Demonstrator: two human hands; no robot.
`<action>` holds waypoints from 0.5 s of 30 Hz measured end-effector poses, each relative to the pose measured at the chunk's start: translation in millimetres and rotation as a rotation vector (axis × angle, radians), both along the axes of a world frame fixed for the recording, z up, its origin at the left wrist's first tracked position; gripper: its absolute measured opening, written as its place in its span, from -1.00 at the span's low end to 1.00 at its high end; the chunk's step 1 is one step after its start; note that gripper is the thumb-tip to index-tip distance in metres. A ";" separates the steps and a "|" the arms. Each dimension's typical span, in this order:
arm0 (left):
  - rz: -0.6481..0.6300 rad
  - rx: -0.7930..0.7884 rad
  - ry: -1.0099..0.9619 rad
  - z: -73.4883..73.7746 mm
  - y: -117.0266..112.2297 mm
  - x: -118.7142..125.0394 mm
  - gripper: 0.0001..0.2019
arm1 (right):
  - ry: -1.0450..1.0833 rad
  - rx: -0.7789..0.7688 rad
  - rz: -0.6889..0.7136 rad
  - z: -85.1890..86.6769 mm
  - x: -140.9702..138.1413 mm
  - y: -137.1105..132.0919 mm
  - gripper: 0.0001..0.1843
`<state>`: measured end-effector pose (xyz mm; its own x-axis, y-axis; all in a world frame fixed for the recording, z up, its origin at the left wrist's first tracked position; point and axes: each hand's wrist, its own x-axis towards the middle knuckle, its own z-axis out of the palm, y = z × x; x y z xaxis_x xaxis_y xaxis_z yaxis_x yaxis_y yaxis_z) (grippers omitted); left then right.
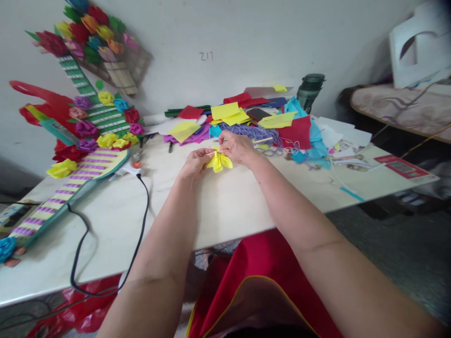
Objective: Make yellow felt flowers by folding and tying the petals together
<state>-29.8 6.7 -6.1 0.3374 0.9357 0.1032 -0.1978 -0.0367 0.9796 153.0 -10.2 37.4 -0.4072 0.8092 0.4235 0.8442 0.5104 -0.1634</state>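
Observation:
A small yellow crepe-paper flower (219, 162) is held between my two hands just above the table (232, 206), its petals spread downward toward me. My left hand (196, 163) pinches it from the left, fingertips closed at its gathered top. From the right, my right hand (237, 146) is also closed, its thumb and fingers pressed together at the same gathered part. A thin pale strand or stick shows near the left fingertips, too small to name. The fingertips partly hide the flower's top.
Behind my hands lie yellow paper sheets (225, 111), purple yarn (239, 131) and red paper (298, 134). A dark green bottle (310, 93) stands back right. At left are a flower-decorated board (105, 117) and a black cable (143, 220) with a white plug.

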 end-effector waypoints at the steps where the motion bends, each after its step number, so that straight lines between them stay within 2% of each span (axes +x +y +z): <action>1: -0.010 -0.012 -0.016 -0.8 0.6 -1.3 -0.74 | -0.006 0.010 0.006 0.1 -0.8 -0.8 -0.70; 9: 0.045 -0.215 -0.100 -1.0 -0.1 -2.8 -0.86 | 0.041 -0.005 0.016 -0.8 -2.7 -1.7 -0.72; 15: 0.103 -0.225 -0.145 3.9 -4.7 6.2 -0.85 | 0.116 -0.004 0.010 -8.0 0.1 5.4 -0.74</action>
